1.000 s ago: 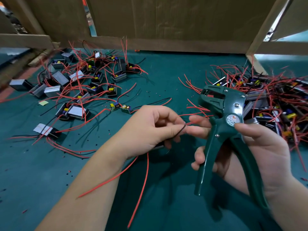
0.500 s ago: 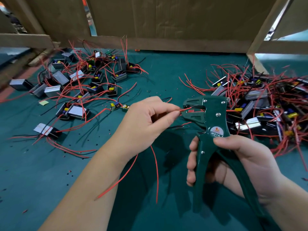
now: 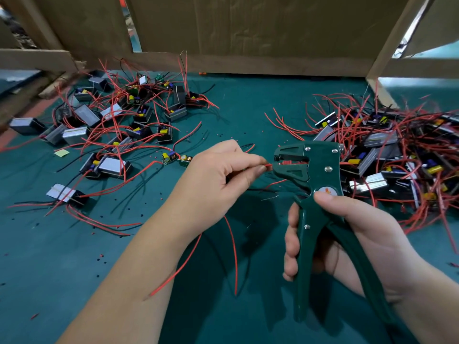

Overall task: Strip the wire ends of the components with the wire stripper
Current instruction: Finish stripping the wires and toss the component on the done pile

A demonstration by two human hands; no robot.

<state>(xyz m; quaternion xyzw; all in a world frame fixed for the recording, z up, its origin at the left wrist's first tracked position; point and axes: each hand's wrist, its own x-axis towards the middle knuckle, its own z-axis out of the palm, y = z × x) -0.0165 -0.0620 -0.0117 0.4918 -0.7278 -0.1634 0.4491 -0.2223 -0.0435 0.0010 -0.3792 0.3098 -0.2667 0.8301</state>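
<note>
Left hand (image 3: pixel 223 175) pinches red wire (image 3: pixel 267 166), tip at stripper (image 3: pixel 308 170) mouth, frame centre. Right hand (image 3: pixel 352 234) grips handles. Squeeze pending. Big component pile (image 3: pixel 387 157) right, likely unstripped; pile (image 3: pixel 124 120) upper left.

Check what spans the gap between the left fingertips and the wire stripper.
Head view: a short stretch of red wire, pinched by the left hand, reaching the wire stripper.
</note>
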